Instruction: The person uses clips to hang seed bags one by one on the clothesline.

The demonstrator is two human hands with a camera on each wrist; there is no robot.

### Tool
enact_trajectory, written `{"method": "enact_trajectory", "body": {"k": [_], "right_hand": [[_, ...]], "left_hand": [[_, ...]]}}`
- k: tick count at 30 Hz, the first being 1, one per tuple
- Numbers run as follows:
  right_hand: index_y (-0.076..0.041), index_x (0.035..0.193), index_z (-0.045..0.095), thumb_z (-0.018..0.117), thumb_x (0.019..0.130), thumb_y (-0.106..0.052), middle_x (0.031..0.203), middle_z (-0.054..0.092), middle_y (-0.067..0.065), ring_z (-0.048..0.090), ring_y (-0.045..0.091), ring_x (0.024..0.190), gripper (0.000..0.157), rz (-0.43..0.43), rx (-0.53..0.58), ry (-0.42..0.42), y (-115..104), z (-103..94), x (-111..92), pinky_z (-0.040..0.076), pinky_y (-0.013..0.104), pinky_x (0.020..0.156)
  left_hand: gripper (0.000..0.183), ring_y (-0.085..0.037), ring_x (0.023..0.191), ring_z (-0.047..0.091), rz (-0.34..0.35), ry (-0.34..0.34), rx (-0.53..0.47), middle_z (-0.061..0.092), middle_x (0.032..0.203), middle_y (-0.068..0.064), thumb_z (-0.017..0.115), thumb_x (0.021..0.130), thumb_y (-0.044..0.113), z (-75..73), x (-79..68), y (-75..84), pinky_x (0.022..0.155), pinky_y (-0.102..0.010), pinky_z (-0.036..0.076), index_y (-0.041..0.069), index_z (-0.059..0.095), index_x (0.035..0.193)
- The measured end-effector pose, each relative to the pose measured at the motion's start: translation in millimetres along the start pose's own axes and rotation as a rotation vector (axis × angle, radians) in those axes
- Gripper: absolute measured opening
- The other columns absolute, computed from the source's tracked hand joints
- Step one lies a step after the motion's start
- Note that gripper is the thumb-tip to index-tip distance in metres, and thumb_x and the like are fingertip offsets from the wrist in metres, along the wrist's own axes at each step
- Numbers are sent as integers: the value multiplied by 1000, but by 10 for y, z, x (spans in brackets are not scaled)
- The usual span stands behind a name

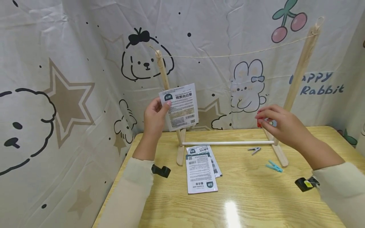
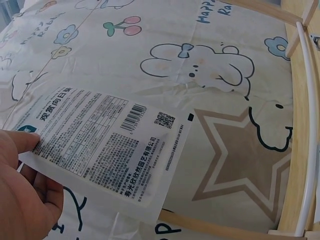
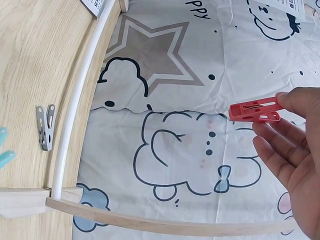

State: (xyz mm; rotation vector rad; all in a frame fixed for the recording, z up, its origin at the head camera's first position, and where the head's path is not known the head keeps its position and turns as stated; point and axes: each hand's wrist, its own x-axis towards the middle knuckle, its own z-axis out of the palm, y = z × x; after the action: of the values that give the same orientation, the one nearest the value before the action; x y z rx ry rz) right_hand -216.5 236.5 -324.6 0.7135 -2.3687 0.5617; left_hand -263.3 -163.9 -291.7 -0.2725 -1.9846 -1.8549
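One yellow wood-grain surface [image 1: 242, 190] before cartoon-printed white fabric [image 1: 205, 19] carries one wooden stand [image 1: 303, 68], two white packets [image 1: 201, 174], two plastic clothespins [image 1: 275, 167]; above, left hand [image 1: 155, 117] pinches a third packet [image 1: 182, 109], right hand [image 1: 282, 123] one red clothespin [image 3: 252, 111].

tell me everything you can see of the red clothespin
The red clothespin looks plastic, with slotted arms and apparently a brassy spring. The right hand pinches it at its handle end; nothing else visibly touches it. It is held up off the table, its free end pointing away from the hand, gripping nothing.
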Motion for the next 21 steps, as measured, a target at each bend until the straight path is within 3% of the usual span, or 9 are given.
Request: {"method": "enact_trajectory", "body": {"k": [2,6,9,12,16,21], "right_hand": [[-9,101,74,77,84,2,115,66,7,66,23,98,20,-6,-2,-7,-6,4,21,46,5,83],[-8,103,74,76,85,3,118,66,8,67,23,102,21,-2,-10,-33,-35,2,62,58,27,82],[-6,104,73,75,85,4,121,65,10,67,26,104,22,-5,-10,-44,-74,-4,97,59,42,82],[-6,105,72,74,86,4,125,65,14,68,30,102,22,-15,-2,-48,-87,-33,112,59,47,82],[-6,105,71,75,85,5,126,65,17,71,33,97,22,-56,11,-34,-82,-77,142,58,49,81],[-5,104,72,76,83,8,118,68,14,71,29,94,25,-102,10,-1,-58,-107,187,57,36,82]], "left_hand": [[28,-13,93,62,2,-4,6,68,109,-3,69,97,21,4,4,18,80,-21,54,6,67,121],[27,-13,95,62,9,-9,9,68,111,-4,68,98,22,18,15,48,81,-21,54,7,66,121],[27,-13,95,62,13,-3,5,68,110,-4,66,99,21,10,25,72,81,-20,53,6,66,121],[27,-12,94,62,9,2,-9,68,109,-3,66,99,19,24,32,76,80,-20,53,5,66,122],[28,-11,94,62,-3,4,-12,67,106,-1,65,99,19,30,49,79,79,-19,52,4,66,122],[28,-11,94,62,-4,16,-13,67,104,0,65,99,18,24,88,86,80,-19,52,2,65,122]]}}
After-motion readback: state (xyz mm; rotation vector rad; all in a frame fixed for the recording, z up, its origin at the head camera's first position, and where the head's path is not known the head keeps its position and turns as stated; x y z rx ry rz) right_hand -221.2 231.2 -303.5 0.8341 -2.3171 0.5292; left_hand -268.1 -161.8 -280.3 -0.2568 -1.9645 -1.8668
